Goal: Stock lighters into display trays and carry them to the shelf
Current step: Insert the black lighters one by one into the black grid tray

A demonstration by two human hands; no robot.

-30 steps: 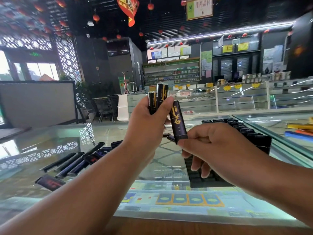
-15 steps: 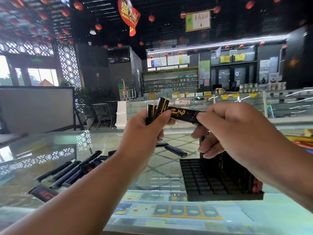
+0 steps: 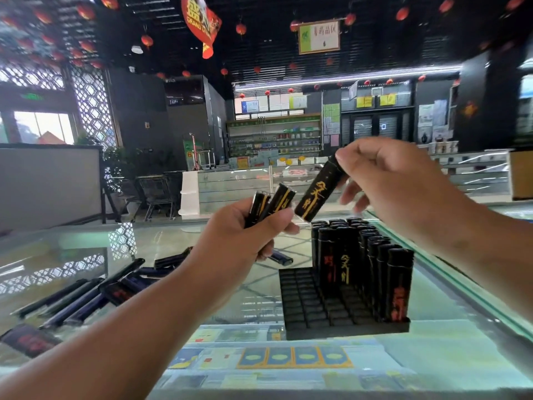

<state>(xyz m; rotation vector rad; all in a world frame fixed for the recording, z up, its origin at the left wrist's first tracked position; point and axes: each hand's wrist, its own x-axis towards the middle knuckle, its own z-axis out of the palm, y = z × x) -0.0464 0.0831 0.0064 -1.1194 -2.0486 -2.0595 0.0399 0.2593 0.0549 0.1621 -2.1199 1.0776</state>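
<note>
My left hand (image 3: pixel 245 235) grips two black lighters with gold lettering (image 3: pixel 272 204), held upright above the glass counter. My right hand (image 3: pixel 395 183) pinches the top of a third black lighter (image 3: pixel 317 194), which hangs tilted just right of the other two and above the tray. A black display tray (image 3: pixel 302 307) with a grid of slots sits on the counter below. Its right and rear slots hold several upright black lighters (image 3: pixel 372 264); the left front slots are bare.
Several loose dark lighters (image 3: pixel 86 295) lie on the glass counter (image 3: pixel 202 284) at the left, and one more loose lighter (image 3: pixel 281 256) lies beneath my left hand. Packets show under the glass. More display cases and shelves stand across the shop behind.
My right hand has pulled one lighter away from the bunch in my left hand, turned it top-up and lifted it to the right. The view has tilted down, so the tray shows fully.
</note>
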